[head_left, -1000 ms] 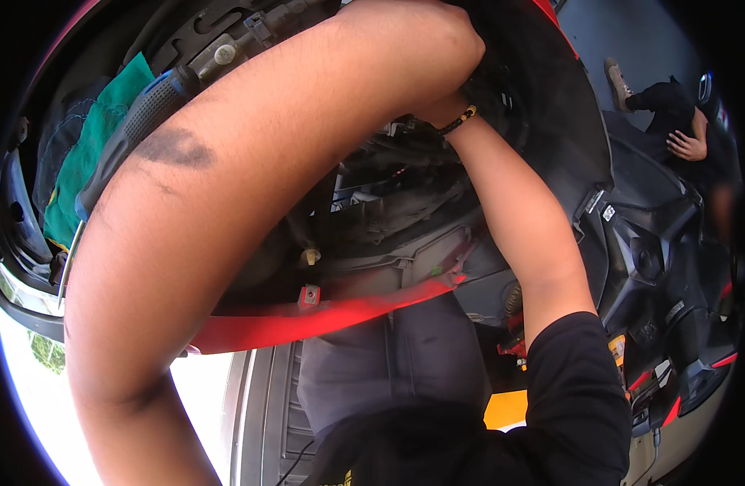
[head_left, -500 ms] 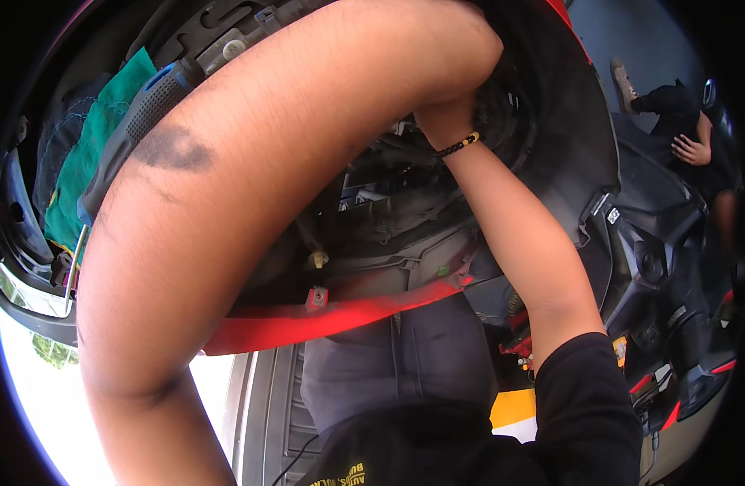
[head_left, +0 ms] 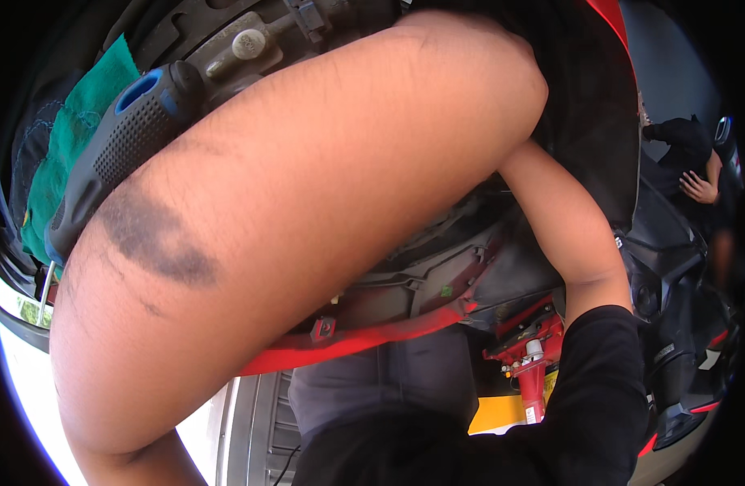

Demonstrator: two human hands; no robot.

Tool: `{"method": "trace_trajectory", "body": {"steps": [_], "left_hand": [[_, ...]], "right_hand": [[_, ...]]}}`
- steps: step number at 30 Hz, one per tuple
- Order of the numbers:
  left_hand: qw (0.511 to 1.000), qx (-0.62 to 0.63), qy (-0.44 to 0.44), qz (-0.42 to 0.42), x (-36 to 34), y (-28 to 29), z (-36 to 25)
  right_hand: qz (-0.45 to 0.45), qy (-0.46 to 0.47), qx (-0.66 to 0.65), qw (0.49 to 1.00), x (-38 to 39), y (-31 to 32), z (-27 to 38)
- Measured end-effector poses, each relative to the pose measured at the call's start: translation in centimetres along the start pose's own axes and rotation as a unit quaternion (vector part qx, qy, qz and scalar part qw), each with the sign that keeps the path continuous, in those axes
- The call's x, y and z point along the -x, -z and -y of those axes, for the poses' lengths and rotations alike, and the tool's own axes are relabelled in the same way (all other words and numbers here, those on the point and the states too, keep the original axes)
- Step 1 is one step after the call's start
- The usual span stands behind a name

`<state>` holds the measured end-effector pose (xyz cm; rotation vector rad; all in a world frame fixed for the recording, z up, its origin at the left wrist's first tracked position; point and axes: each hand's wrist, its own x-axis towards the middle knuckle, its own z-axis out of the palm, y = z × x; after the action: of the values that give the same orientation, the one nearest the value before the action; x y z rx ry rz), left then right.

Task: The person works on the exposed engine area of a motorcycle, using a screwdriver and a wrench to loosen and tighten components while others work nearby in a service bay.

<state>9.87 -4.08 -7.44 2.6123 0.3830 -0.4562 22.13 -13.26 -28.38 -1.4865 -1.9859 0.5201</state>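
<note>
My left forearm, with a dark smudge on it, crosses over the dark engine bay of a vehicle, whose red body edge runs below. The left wrist bends down at the upper right, and its fingers are hidden behind the arm. From the right, my right forearm reaches in under the left one, which covers the right hand. What either hand touches cannot be seen. Beside my left forearm is a hand tool with a black and blue grip and a thin metal rod, next to a green cloth.
A metal part with a round cap lies above my left forearm. Below right stands a red metal device with a white top. Black bodywork with red trim is at the right. Another person's hand shows near the right rim.
My left forearm looks larger and its wrist end has shifted right. My right hand and wrist, with the beaded bracelet, have gone out of sight behind it. More of the red device shows.
</note>
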Motion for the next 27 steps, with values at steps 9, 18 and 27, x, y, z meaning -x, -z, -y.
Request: {"method": "trace_trajectory", "body": {"steps": [9, 18, 27], "left_hand": [[0.995, -0.034, -0.015, -0.09, 1.5, 0.4, -1.4], [0.953, -0.185, 0.106, -0.216, 12.1, 2.1, -1.4], [0.92, -0.075, 0.238, -0.302, 19.0, 2.7, -0.5]], "right_hand": [[0.06, -0.052, 0.036, 0.996, 2.3, 2.8, 1.2], [0.105, -0.335, -0.067, 0.934, 0.0, 9.2, 4.3], [-0.044, -0.448, -0.226, 0.864, 7.1, 14.0, 8.5]]}}
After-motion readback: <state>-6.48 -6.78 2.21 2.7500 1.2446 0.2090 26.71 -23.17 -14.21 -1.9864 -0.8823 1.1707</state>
